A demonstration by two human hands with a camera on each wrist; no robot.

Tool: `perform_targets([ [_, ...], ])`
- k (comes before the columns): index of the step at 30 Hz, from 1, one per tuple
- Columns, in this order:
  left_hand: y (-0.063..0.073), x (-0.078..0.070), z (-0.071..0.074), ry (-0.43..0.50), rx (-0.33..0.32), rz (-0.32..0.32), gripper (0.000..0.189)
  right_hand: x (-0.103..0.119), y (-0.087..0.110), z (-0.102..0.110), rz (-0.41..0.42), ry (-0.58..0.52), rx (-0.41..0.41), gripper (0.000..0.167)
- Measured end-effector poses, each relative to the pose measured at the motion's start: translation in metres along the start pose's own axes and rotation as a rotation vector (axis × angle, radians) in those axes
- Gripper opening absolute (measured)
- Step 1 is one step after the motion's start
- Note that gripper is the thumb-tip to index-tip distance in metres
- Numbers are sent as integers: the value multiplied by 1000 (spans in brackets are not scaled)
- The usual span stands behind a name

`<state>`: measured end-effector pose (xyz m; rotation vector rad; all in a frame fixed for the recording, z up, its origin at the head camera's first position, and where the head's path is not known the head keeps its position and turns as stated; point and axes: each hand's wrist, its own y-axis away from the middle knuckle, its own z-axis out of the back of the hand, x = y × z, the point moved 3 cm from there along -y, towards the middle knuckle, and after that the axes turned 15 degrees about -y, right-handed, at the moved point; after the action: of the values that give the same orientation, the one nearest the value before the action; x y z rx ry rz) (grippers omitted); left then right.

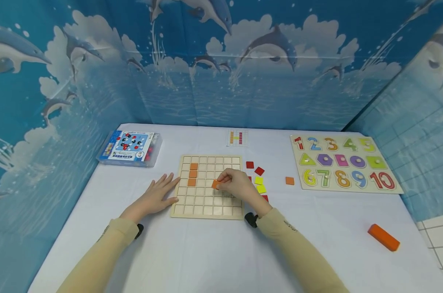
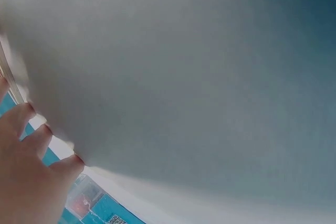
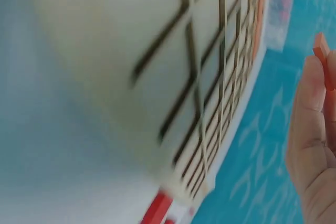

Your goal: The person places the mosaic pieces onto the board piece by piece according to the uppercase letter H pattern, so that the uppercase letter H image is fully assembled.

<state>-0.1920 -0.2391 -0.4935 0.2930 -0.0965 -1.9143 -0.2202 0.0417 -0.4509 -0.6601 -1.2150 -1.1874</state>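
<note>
A wooden grid board (image 1: 207, 211) lies on the white table, with a column of three orange square tiles (image 1: 194, 173) in its left part. My right hand (image 1: 237, 186) pinches another orange tile (image 1: 216, 184) between thumb and fingers above the middle of the board. The right wrist view shows this tile (image 3: 322, 56) held clear of the grid. With fingers spread, my left hand (image 1: 153, 198) lies flat on the table, its fingertips at the board's left edge. In the left wrist view the left hand's fingers (image 2: 38, 140) rest on the white cloth.
Red tiles (image 1: 259, 171) and yellow tiles (image 1: 261, 189) lie right of the board, with a lone orange tile (image 1: 289, 180) farther right. Behind the board is a pattern card (image 1: 237, 138). A plastic case (image 1: 130, 148), a number puzzle (image 1: 344, 165) and an orange block (image 1: 384, 237) stand around.
</note>
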Motion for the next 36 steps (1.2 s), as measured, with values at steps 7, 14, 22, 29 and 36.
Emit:
perform_targets([
  [7,0,0,1,-4,3,0,70,5,-13,-38,-8,3,61,12],
  [14,0,-2,2,8,22,3,71,7,-28,-60,50,67,96,9],
  [22,1,-2,2,0,0,-6,69,12,-38,-78,61,149,122,9],
  [29,1,0,0,5,-11,-10,69,15,-40,-88,43,238,136,11],
  [36,0,1,0,8,-11,-8,69,17,-41,-89,24,282,125,10],
])
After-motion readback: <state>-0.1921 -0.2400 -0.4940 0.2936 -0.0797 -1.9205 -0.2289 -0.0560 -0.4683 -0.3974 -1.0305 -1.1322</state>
